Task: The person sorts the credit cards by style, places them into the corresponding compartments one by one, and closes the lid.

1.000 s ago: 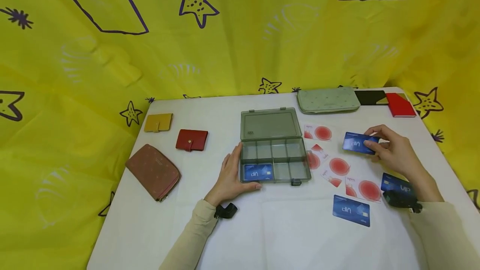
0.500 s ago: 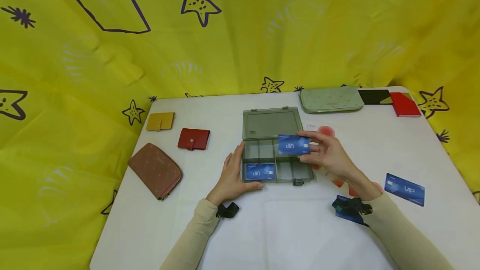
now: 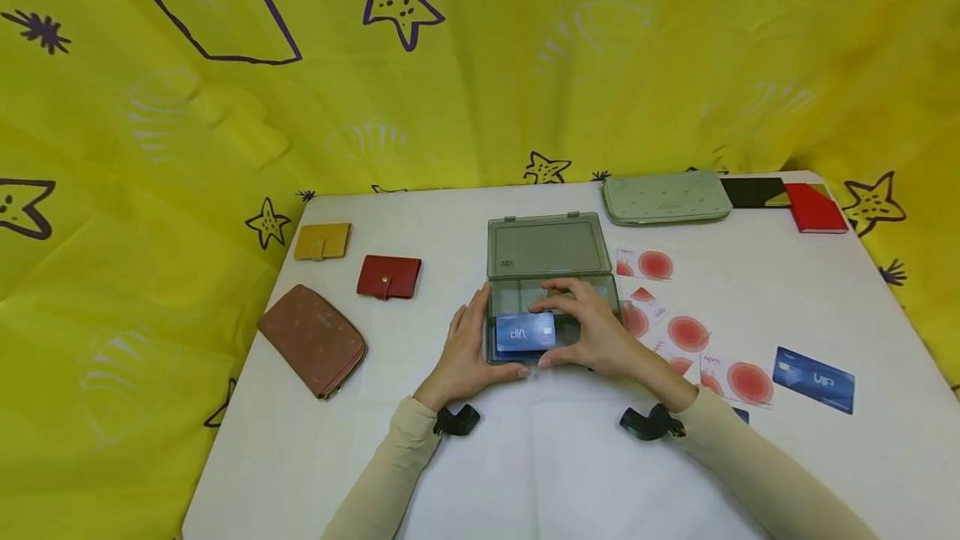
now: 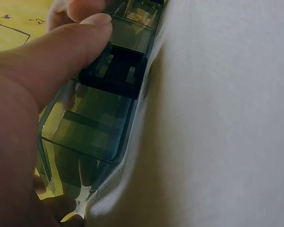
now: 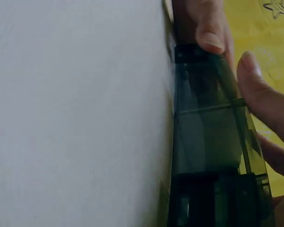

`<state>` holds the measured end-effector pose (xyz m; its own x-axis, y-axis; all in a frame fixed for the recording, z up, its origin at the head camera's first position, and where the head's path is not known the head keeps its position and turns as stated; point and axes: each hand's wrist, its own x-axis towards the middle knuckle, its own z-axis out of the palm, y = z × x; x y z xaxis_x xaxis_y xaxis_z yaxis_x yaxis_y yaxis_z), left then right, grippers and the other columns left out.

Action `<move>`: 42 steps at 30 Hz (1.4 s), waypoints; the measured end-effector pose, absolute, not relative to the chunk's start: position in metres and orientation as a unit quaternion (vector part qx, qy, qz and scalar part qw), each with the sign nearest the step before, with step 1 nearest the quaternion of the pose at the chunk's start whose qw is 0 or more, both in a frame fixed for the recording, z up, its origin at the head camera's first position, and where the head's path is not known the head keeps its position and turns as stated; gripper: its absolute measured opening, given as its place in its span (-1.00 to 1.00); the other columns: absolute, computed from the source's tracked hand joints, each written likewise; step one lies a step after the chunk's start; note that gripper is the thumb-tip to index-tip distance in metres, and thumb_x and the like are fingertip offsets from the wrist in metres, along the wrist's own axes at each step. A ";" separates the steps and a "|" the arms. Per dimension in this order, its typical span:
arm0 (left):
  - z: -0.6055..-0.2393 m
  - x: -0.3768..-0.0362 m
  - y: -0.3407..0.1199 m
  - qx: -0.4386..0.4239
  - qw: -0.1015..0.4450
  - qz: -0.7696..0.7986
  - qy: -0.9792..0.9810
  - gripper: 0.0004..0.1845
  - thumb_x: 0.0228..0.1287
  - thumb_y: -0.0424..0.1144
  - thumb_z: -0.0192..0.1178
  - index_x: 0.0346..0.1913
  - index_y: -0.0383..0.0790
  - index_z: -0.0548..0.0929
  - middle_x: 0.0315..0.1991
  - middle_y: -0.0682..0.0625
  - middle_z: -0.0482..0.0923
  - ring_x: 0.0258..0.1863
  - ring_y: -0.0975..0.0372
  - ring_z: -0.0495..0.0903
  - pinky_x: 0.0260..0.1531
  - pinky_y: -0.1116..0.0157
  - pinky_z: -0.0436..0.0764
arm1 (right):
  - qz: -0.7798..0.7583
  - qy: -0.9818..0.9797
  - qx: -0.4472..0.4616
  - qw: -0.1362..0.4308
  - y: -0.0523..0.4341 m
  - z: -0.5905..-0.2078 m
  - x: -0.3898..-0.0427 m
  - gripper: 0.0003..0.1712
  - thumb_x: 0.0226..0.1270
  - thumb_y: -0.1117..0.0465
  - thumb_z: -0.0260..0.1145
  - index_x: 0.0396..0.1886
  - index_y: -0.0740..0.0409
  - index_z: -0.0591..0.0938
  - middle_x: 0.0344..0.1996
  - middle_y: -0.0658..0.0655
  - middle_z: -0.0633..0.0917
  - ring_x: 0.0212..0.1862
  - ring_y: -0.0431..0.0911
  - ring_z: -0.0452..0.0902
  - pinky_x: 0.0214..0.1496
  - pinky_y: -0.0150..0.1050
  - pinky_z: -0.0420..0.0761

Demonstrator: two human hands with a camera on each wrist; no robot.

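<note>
A translucent grey-green compartment box lies on the table with its lid raised back. My left hand holds its front left corner, fingers along the side and thumb at the front edge; the left wrist view shows the thumb by the box's black clasp. With thumb and fingers my right hand pinches a blue VIP card over the front left compartment. Another blue card lies beneath it, mostly hidden. In the right wrist view my right thumb is above the box wall.
Several red-and-white cards lie right of the box, near a blue VIP card. A green wallet, black card holder and red holder stand behind. Left are yellow, red and brown wallets.
My right hand has carried the blue card leftward from above the scattered cards, over the box, to its front left compartment. The left hand stays at the box's corner.
</note>
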<state>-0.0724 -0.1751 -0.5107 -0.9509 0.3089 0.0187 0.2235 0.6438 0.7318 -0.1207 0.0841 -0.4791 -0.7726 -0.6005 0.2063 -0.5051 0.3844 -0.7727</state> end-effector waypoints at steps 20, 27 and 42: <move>-0.512 -0.073 -0.173 0.143 0.047 0.397 0.905 0.47 0.01 0.09 0.65 0.74 -0.22 -0.21 0.76 -0.15 -0.10 0.74 -0.05 -0.08 0.70 -0.15 -0.15 | -0.332 0.927 -0.151 0.089 0.285 -0.453 -0.118 -0.01 0.09 0.05 0.73 0.51 0.09 0.50 0.23 0.31 0.66 0.16 0.13 0.49 -0.06 -0.68 0.39; -0.511 -0.071 -0.173 0.142 0.043 0.399 0.905 0.48 -0.01 0.06 0.66 0.74 -0.23 -0.21 0.75 -0.18 -0.08 0.73 -0.07 -0.07 0.70 -0.14 -0.16 | -0.234 0.961 -0.052 0.136 0.357 -0.464 -0.086 0.14 -0.03 0.02 0.76 0.47 0.37 0.41 0.21 0.60 0.48 0.13 0.43 0.33 0.06 0.26 0.55; -0.511 -0.071 -0.174 0.144 0.041 0.397 0.906 0.47 0.01 0.05 0.65 0.74 -0.25 -0.21 0.75 -0.19 -0.08 0.73 -0.04 -0.06 0.70 -0.14 -0.16 | -0.208 0.962 0.024 0.172 0.385 -0.477 -0.076 -0.03 -0.16 0.02 0.81 0.03 0.53 0.45 -0.22 0.50 0.58 -0.20 0.26 0.41 -0.20 0.06 0.65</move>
